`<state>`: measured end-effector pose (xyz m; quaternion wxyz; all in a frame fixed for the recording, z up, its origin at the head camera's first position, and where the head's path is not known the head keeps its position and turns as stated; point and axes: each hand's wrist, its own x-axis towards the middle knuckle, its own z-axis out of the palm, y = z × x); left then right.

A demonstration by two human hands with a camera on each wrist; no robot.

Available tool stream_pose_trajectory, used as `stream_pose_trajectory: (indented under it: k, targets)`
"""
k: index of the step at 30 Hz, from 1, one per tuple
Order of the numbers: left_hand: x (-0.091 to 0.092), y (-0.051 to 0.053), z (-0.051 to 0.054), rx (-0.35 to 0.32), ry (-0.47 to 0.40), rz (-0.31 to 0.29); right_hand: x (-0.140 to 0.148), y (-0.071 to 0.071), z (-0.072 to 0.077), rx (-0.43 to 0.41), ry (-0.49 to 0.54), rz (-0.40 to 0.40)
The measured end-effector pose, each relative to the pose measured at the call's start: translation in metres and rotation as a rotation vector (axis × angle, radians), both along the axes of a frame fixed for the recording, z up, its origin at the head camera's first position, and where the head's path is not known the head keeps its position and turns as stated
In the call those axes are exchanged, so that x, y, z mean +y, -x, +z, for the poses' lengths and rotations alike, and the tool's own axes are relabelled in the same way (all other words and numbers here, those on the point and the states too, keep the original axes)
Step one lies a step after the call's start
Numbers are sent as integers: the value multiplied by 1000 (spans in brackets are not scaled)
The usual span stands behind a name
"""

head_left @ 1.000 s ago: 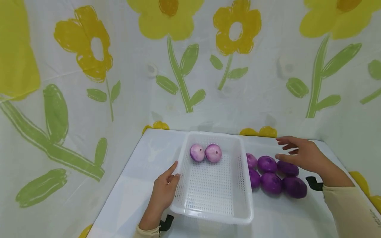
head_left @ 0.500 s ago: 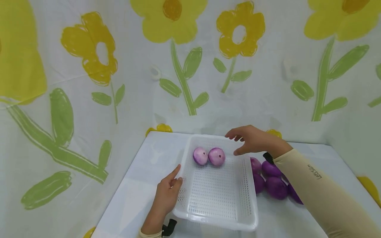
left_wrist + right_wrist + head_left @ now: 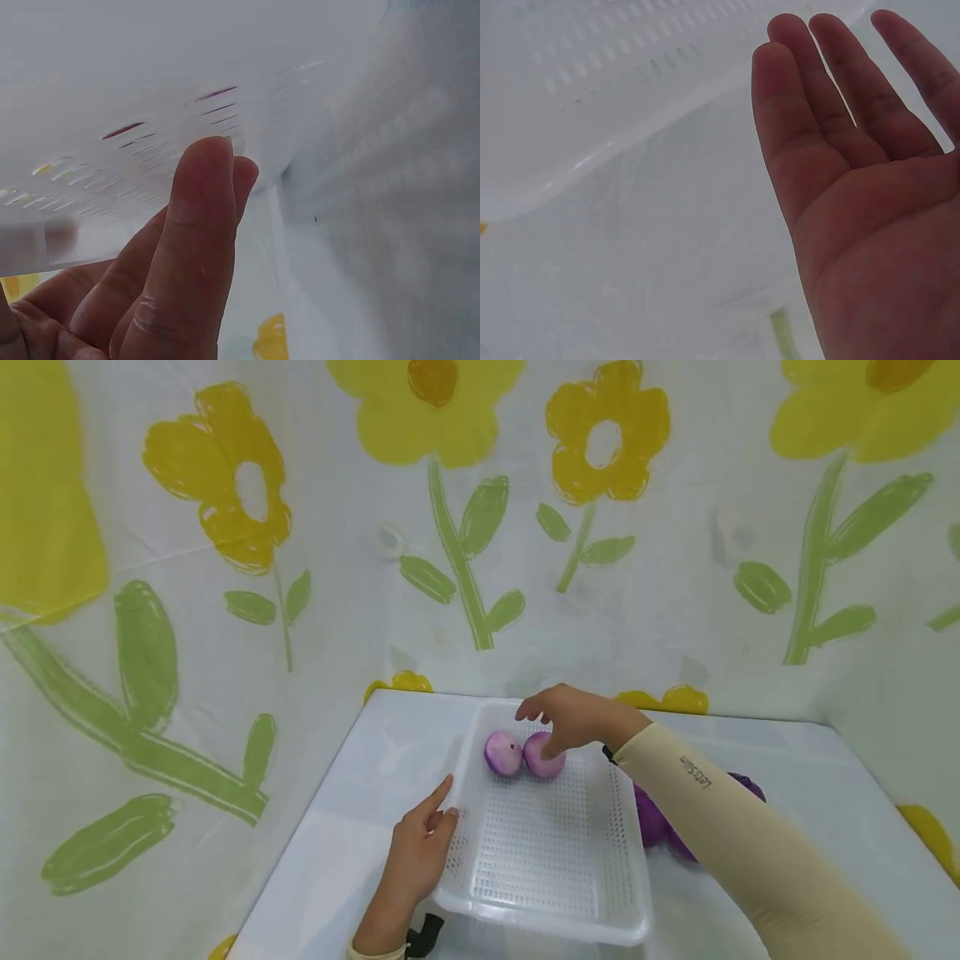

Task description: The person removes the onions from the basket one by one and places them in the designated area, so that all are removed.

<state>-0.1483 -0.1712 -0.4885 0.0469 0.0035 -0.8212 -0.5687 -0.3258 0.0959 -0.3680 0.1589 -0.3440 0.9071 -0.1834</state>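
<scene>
Two pale purple onions (image 3: 503, 755) lie side by side at the far left of a white plastic basket (image 3: 528, 852) with a slotted floor. My left hand (image 3: 420, 847) grips the basket's left side; in the left wrist view its fingers (image 3: 199, 225) lie against the outer wall, and part of a finger shows blurred through the plastic. My right hand (image 3: 573, 718) hovers over the basket's far end, fingers spread and holding nothing. Its thumb overlaps the right-hand onion in the head view; whether they touch I cannot tell. The right wrist view shows the bare palm (image 3: 885, 232).
Right of the basket, darker purple onions (image 3: 651, 817) sit on the white table (image 3: 337, 793), mostly hidden beneath my right sleeve (image 3: 735, 827). A flower-patterned cloth (image 3: 337, 610) hangs behind and along the left side.
My right hand has swept left from above the dark onions to above the pale pair in the basket. My left hand has kept its place on the basket's side.
</scene>
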Motion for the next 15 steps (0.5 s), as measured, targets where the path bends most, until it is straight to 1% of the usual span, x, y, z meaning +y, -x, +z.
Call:
stream_pose_trajectory:
  k: [4, 8, 10, 15]
  targets:
    - [-2, -1, 0, -3, -10, 12, -17, 3, -3, -9, -23, 23]
    - [-1, 0, 0, -14, -17, -3, -28, 3, -6, -47, -41, 9]
    - [-1, 0, 0, -23, -28, -11, -32, 3, -8, -48, -51, 9]
    - [-1, 1, 0, -15, -35, -21, -41, 4, -22, 23, -108, 14]
